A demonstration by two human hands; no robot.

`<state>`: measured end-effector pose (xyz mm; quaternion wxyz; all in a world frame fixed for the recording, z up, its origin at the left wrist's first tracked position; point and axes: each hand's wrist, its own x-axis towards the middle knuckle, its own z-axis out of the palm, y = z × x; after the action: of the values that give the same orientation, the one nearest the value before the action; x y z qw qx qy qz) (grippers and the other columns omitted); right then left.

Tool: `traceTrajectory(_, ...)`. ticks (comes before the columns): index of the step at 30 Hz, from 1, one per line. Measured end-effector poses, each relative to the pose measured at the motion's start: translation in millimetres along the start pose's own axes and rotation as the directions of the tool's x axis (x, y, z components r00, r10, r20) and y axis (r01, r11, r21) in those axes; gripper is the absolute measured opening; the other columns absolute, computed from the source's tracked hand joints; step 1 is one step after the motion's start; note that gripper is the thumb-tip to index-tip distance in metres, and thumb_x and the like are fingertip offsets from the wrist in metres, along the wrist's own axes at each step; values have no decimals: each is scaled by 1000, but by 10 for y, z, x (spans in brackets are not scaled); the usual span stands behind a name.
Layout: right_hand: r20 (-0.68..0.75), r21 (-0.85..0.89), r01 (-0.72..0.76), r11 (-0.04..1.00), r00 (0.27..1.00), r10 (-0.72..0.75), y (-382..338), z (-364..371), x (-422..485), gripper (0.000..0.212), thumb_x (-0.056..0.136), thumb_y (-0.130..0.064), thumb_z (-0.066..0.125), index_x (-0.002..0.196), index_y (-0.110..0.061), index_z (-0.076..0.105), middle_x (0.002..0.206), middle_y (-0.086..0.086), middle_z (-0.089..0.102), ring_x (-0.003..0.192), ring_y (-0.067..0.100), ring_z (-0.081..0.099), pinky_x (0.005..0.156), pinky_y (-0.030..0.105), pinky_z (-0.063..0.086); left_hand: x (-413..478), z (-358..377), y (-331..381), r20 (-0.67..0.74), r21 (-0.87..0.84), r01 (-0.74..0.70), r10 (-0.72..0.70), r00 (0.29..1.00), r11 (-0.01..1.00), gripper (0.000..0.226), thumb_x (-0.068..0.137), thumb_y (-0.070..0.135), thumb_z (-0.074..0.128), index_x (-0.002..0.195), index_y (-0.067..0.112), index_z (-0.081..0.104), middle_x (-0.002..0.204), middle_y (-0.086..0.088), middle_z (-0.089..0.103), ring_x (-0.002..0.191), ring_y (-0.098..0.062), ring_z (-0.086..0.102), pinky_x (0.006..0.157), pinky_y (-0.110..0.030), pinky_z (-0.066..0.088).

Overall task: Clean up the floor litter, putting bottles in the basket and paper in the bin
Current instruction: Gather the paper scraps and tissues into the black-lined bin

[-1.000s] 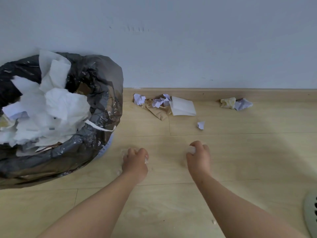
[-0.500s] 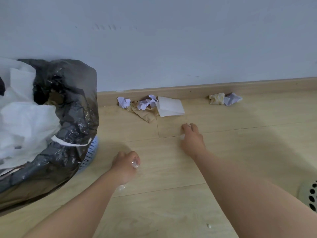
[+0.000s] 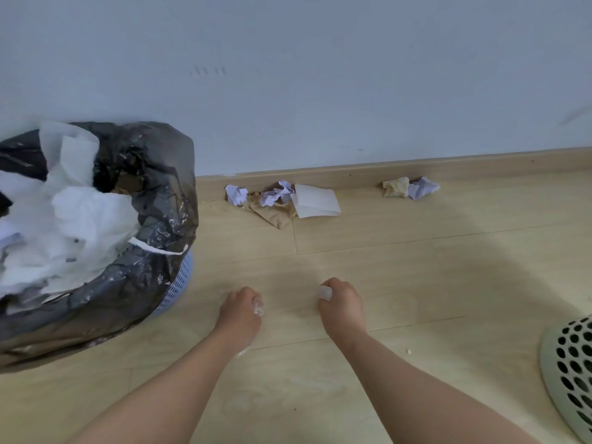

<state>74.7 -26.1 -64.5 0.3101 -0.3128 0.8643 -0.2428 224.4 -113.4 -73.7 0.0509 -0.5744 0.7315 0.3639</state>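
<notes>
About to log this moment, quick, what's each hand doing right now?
Left hand: closed on small white paper scraps.
Right hand: closed on a white paper scrap.

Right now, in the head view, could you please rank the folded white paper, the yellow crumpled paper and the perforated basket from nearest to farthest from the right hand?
From the right hand:
1. Folded white paper, ahead by the baseboard.
2. Yellow crumpled paper, ahead and rightward by the baseboard.
3. Perforated basket, far right at the frame edge.
</notes>
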Motion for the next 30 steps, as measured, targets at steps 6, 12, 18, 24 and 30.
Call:
traceTrajectory(6,-127,311,-58,949,987,102,-418,-199,-52,13,85,-8,45,87,-15,56,82,5,59,76,25,54,67,36,52,-232,-191,282,-8,-469,2,-6,1000,883,29,87,0,47,78,28,48,91,1,53,74,-19,50,68,-28,41)
traceTrajectory(12,-240,603,76,794,967,90,-1183,-618,-89,8,87,-9,47,87,-11,55,67,-1,47,57,21,46,44,22,44,-519,-889,928,-176,-702,-188,89,980,686,30,85,2,57,82,31,51,93,5,59,67,-14,60,76,-33,50)
traceTrajectory(18,-289,781,231,581,957,8,-1954,-902,-337,13,86,-5,48,85,-15,56,67,-6,49,54,13,43,47,19,37,-757,-1779,1146,-478,-835,-452,-8,878,313,30,80,-10,51,84,19,47,85,-3,56,58,-16,52,45,-22,41)
traceTrajectory(24,-220,787,291,544,956,-193,-2672,-466,-671,18,80,-2,44,80,-19,51,82,1,55,72,20,49,67,33,45,-660,-2421,556,-569,-809,-498,-201,797,312,26,75,-5,49,84,18,44,94,-9,51,64,-17,52,48,-25,41)
traceTrajectory(30,-209,552,515,655,847,-489,-2852,21,-882,28,82,0,50,108,-10,55,115,8,48,85,-2,47,76,8,38,-580,-2559,-151,-663,-735,-466,-374,649,494,20,81,5,49,100,10,46,89,-3,52,72,-15,54,65,-28,44)
